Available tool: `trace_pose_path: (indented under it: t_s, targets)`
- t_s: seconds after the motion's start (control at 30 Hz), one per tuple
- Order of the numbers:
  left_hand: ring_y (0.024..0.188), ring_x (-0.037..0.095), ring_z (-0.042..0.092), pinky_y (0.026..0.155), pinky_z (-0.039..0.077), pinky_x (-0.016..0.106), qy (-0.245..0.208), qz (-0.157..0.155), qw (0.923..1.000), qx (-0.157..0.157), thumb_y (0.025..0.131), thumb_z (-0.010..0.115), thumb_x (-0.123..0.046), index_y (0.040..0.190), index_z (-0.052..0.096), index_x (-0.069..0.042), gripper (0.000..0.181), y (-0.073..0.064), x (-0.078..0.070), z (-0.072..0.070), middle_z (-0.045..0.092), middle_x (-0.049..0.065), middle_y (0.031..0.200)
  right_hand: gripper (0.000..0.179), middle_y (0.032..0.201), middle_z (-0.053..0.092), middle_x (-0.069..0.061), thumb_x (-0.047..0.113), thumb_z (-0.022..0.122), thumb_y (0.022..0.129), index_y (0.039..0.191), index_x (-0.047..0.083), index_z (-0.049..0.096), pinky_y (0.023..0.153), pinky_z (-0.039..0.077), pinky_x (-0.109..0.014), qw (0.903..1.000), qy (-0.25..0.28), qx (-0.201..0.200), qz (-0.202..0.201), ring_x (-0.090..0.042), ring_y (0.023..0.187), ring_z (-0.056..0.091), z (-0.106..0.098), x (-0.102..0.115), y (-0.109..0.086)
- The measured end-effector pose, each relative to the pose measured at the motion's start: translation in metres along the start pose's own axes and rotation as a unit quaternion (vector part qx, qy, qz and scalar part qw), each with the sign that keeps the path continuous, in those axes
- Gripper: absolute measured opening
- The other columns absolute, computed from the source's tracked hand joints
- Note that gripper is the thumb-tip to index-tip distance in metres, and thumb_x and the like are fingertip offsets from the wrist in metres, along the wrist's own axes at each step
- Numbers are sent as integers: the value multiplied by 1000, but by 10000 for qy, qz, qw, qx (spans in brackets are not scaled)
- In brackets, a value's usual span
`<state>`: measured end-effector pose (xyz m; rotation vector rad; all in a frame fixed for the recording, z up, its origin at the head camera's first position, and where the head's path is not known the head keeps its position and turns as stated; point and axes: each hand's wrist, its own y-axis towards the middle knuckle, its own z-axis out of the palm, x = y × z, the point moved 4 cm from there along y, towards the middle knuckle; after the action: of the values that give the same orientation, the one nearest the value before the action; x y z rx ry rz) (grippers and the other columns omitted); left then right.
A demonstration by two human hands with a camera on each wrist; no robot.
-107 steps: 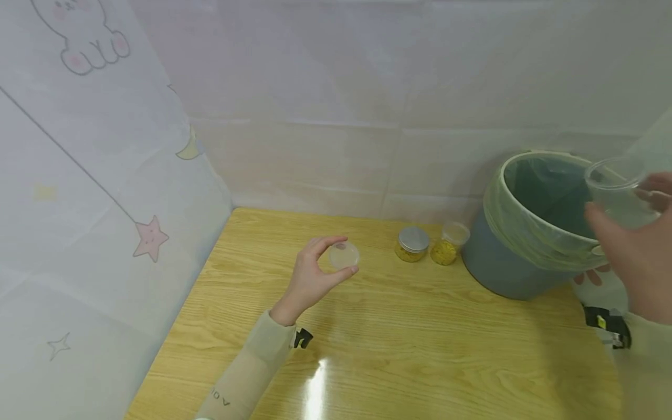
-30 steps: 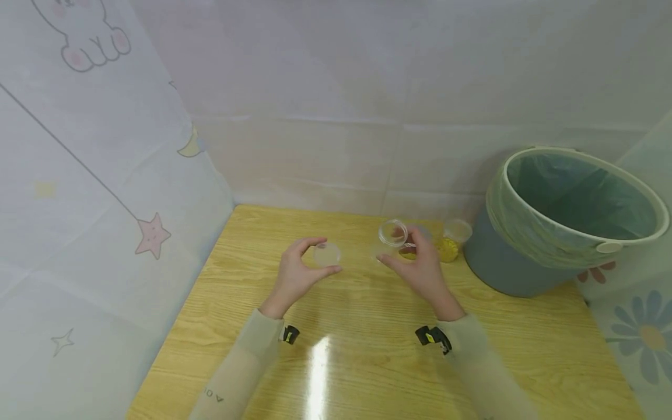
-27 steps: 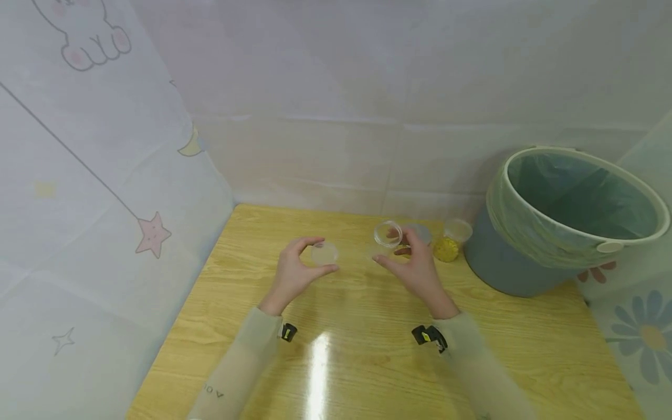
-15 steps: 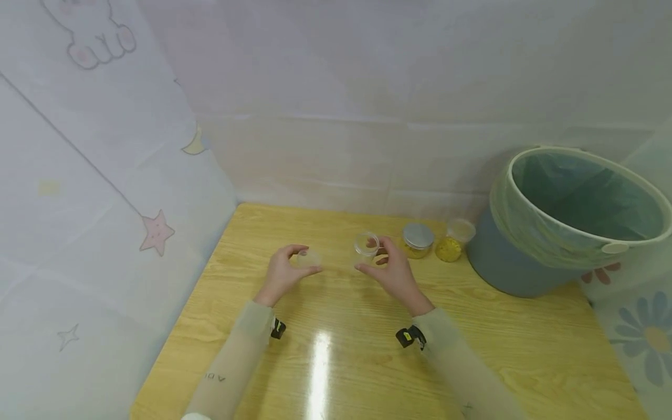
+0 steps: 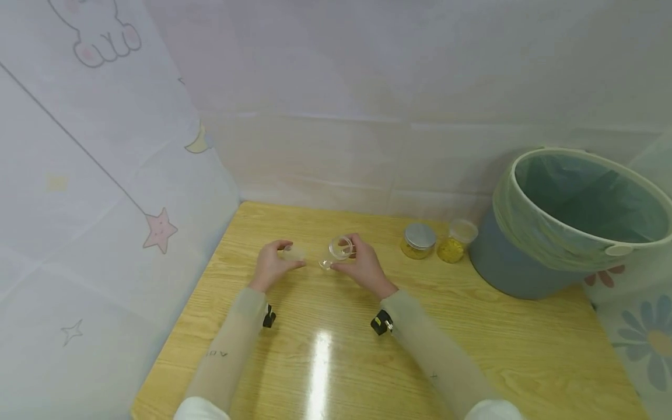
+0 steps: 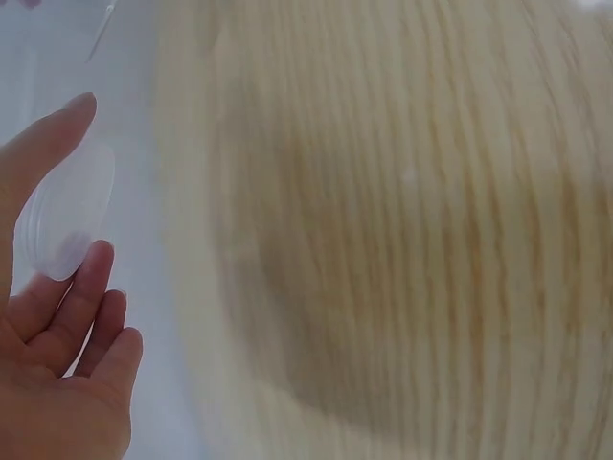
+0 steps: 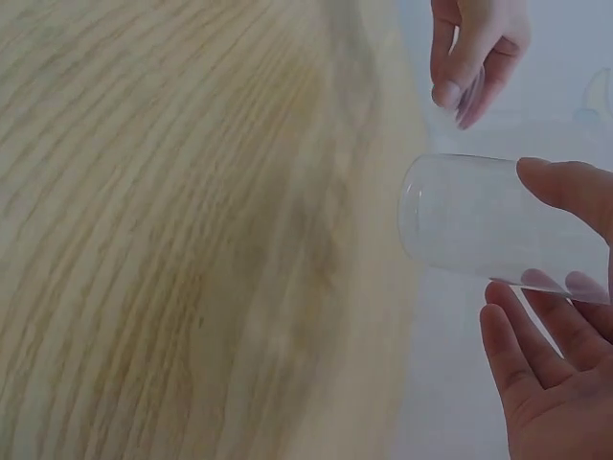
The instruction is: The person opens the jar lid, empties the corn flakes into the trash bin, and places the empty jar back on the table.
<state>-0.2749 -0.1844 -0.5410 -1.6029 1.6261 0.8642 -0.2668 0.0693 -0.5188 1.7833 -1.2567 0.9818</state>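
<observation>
My left hand (image 5: 269, 265) pinches a round translucent lid (image 6: 72, 211) by its edge, between thumb and fingertips. Across from it, my right hand (image 5: 362, 265) grips a clear, see-through jar (image 7: 469, 216) around its side. That jar looks empty, and its open rim faces up in the head view. The two hands are close together over the table's left half, with a small gap between lid and jar. In the right wrist view the left hand and the lid edge show beyond the jar's base.
On the wooden table (image 5: 472, 338), a jar with a silver lid (image 5: 419, 235) and yellow contents stands near the back wall. Beside it is a clear container (image 5: 452, 248) with yellow bits and a translucent lid. A lined grey bin (image 5: 517, 256) stands at the right.
My right hand has brought the jar from beside the bin, past the two yellow-filled containers, to the left near the lid. My left hand has shifted left with the lid, which has tilted.
</observation>
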Motion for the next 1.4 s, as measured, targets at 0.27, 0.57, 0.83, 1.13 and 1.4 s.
trace_pose_path:
  t_s: [0.27, 0.57, 0.83, 1.13, 1.4]
  targets:
    - [127, 41, 51, 105, 43, 53, 251, -174, 9995, -1, 79, 91, -21, 134, 60, 4, 68, 4, 14, -3, 57, 24, 138, 61, 131, 62, -13, 6, 89, 79, 129, 5, 56, 94, 50, -45, 9997, -84, 183, 118, -29, 110, 61, 30, -1, 11]
    - [127, 43, 53, 107, 41, 51, 769, -169, 9969, 7, 78, 91, -18, 132, 60, 7, 67, 7, 25, -2, 57, 27, 137, 61, 132, 62, -9, 9, 88, 81, 133, 8, 56, 94, 51, -40, 9982, -503, 303, 82, -25, 112, 62, 50, -2, 13]
    - [119, 43, 56, 103, 44, 53, 1155, 118, 9932, -38, 76, 92, -23, 127, 65, 7, 65, 8, 35, 2, 62, 27, 127, 67, 133, 61, -15, 9, 86, 84, 141, 8, 52, 89, 55, -43, 9982, -449, 328, -211, -32, 107, 65, 58, -7, 14]
    - [114, 43, 47, 96, 44, 56, 1443, -12, 9895, -51, 75, 93, -27, 127, 66, 7, 68, 3, 36, -1, 56, 27, 119, 69, 128, 61, -12, 18, 85, 86, 145, 8, 50, 82, 57, -40, 9967, -668, 451, -36, -30, 101, 67, 67, -2, 16]
    - [115, 42, 45, 96, 44, 54, 1497, -89, 9887, -77, 78, 91, -24, 139, 54, 9, 79, 2, 38, -2, 54, 27, 121, 74, 128, 60, -14, 22, 85, 86, 146, 2, 46, 89, 54, -44, 9952, -832, 491, 147, -32, 109, 64, 69, 3, 17]
